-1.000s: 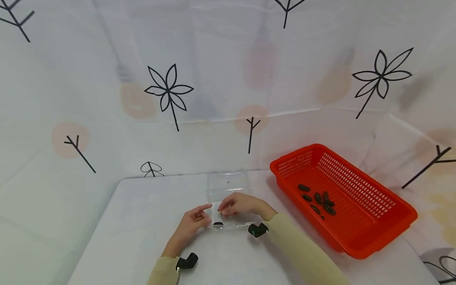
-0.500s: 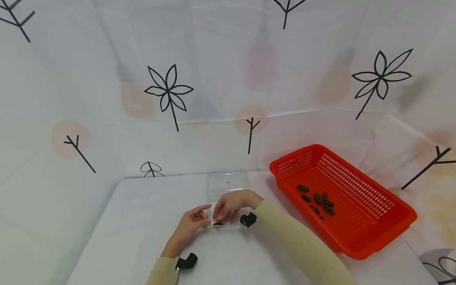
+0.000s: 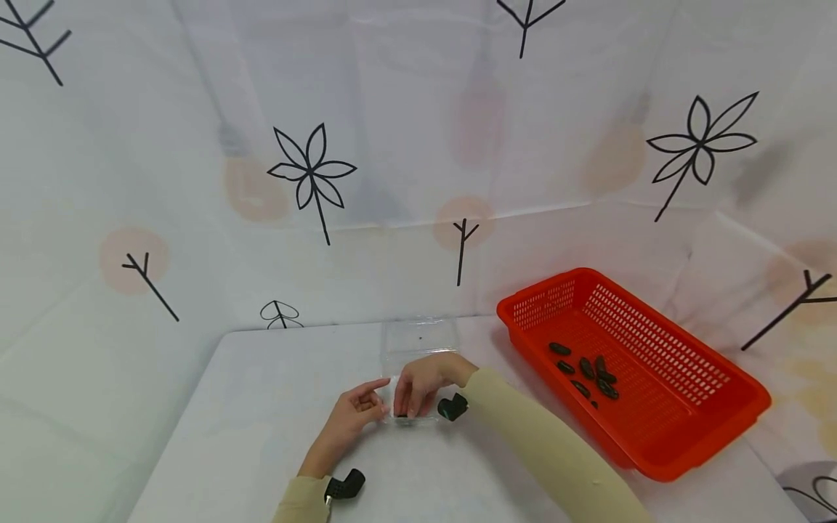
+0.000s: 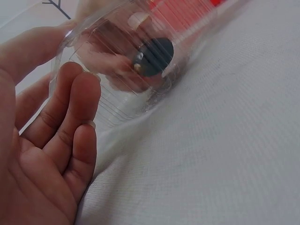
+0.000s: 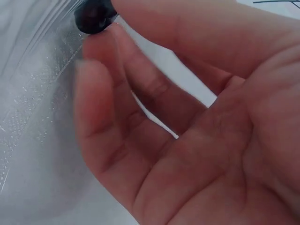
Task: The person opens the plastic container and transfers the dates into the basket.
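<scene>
A clear plastic clamshell box [image 3: 418, 421] lies open on the table, its lid [image 3: 418, 335] folded back toward the wall. My left hand [image 3: 353, 418] grips the box's left side, fingertips curled against the clear wall in the left wrist view. My right hand [image 3: 425, 381] reaches down inside the box. There its thumb and fingertips pinch a small dark green oblong fruit [image 5: 93, 16], seen as a dark oval through the plastic in the left wrist view. The fingers hide most of that fruit in the head view.
A red perforated plastic basket [image 3: 660, 443] stands on the right of the white-covered table [image 3: 248, 407]. Several dark green oblong fruits [image 3: 607, 388] lie in it. A patterned white cloth [image 3: 392, 276] hangs behind the table.
My right hand has moved left and down toward the box's near left corner, onto the dark fruit lying there. My left hand keeps its place at the box's side.
</scene>
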The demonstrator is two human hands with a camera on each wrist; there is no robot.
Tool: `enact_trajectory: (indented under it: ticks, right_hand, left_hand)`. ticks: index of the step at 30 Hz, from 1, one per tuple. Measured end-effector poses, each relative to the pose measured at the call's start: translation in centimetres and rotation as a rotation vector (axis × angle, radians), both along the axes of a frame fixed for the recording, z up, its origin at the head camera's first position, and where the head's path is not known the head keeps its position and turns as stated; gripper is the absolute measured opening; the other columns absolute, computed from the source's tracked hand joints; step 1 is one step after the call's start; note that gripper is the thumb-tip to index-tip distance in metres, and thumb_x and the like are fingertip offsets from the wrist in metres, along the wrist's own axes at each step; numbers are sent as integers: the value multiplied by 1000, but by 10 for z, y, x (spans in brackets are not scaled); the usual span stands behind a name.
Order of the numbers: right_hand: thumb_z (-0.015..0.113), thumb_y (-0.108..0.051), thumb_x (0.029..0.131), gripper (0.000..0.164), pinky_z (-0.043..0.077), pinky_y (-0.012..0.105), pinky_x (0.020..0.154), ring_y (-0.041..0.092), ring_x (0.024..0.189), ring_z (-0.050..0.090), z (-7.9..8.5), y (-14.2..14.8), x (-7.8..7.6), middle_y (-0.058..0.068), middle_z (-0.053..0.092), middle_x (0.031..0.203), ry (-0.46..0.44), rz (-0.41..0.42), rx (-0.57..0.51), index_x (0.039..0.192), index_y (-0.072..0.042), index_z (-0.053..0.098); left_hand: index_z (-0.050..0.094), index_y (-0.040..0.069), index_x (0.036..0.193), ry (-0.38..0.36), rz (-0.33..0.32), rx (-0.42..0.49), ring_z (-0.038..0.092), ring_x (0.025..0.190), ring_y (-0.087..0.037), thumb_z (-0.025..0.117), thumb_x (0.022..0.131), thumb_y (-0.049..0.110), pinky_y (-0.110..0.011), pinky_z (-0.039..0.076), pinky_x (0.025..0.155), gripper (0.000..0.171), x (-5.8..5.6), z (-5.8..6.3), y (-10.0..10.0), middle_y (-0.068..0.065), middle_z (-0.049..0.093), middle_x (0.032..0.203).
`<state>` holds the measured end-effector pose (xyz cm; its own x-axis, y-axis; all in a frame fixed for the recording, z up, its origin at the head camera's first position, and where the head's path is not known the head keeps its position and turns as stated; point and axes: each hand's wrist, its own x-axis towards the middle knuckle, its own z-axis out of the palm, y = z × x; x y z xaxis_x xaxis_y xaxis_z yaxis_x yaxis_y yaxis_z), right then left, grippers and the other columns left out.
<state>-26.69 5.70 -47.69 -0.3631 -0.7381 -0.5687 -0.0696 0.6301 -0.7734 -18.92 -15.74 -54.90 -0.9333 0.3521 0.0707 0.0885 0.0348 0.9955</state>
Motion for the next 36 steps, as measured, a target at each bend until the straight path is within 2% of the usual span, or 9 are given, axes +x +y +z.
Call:
enact_trajectory:
  ticks: [8,15,17,25,29,36]
  right_hand:
    - [73,3,85,22,53,26,69,10,80,59,0,3,-1,0,70,92,42,52,-57,99,-13,77]
    - [70,1,86,22,57,32,76,12,84,62,0,11,1,1,70,99,38,27,-88,102,-14,77]
    - [70,1,87,23,57,31,76,12,84,62,0,14,2,0,70,100,61,23,-96,102,-15,77]
    - [67,-3,89,23,56,33,79,16,88,63,8,34,9,1,70,101,171,-46,-211,107,-14,76]
    - [65,-4,91,24,54,33,82,19,93,64,15,47,13,-1,70,104,231,-94,-259,113,-8,74]
    - [66,-6,94,25,53,36,86,21,98,64,32,76,22,1,70,107,313,-226,-314,117,-4,72]
  left_hand:
    - [53,-8,137,-19,3,-12,59,71,-8,71,90,-1,-22,48,66,51,1,1,0,-2,58,86]
    - [56,-6,135,0,2,-5,59,72,-8,74,88,5,-23,48,66,51,2,-1,-1,0,59,85]
    - [56,-6,134,9,-1,-4,59,72,-8,75,88,6,-23,48,66,51,3,0,-1,0,59,85]
    - [56,-5,136,-59,23,-24,58,73,-9,75,88,3,-23,48,67,52,3,4,1,-1,58,87]
    - [56,-6,136,-55,19,-19,58,73,-9,75,88,2,-23,48,67,53,3,5,2,-2,58,87]
    - [56,-6,136,-58,28,-26,58,73,-9,76,87,3,-22,48,67,53,4,8,1,-3,57,88]
